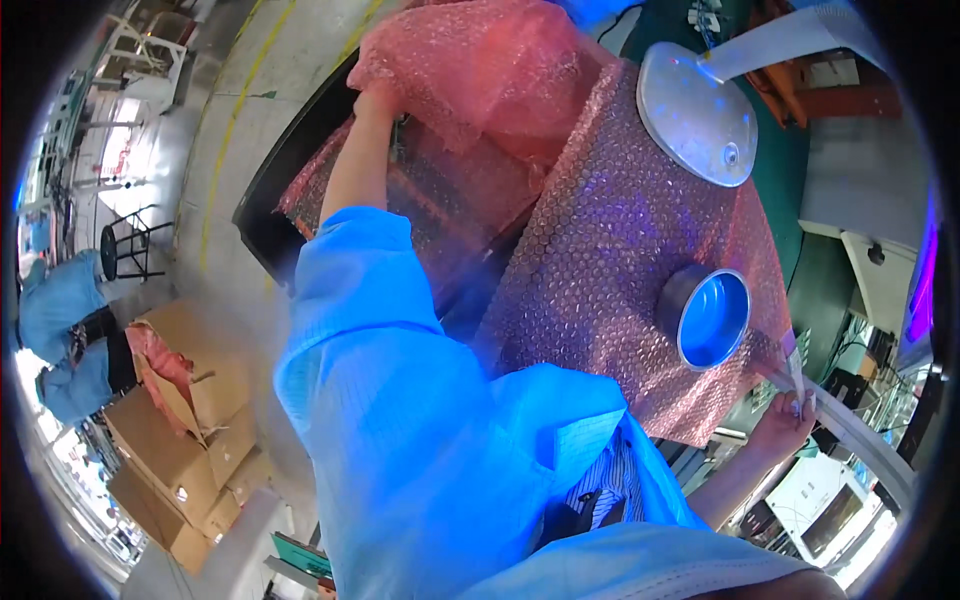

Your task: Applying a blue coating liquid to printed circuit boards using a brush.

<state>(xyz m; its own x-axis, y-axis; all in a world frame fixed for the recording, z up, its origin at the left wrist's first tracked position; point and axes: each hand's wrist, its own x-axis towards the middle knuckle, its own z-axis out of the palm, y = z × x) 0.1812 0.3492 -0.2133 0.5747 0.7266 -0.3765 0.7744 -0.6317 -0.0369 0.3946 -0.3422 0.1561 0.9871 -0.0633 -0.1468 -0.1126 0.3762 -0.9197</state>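
Observation:
My left hand reaches far forward, its fingers closed on a crumpled sheet of red bubble wrap over a black crate. More bubble wrap lies inside the crate, below my forearm. To the right, a flat pinkish bubble wrap sheet covers the work surface. A round metal cup, blue inside, stands on this sheet. My right hand is by the sheet's right edge, next to a metal rail. Its fingers are curled by a thin whitish piece; the grip is too small to make out.
A grey disc-shaped lamp head on an arm hangs over the sheet's far right. Open cardboard boxes stand on the floor at left, near a person in blue and a black stool. Yellow lines mark the floor.

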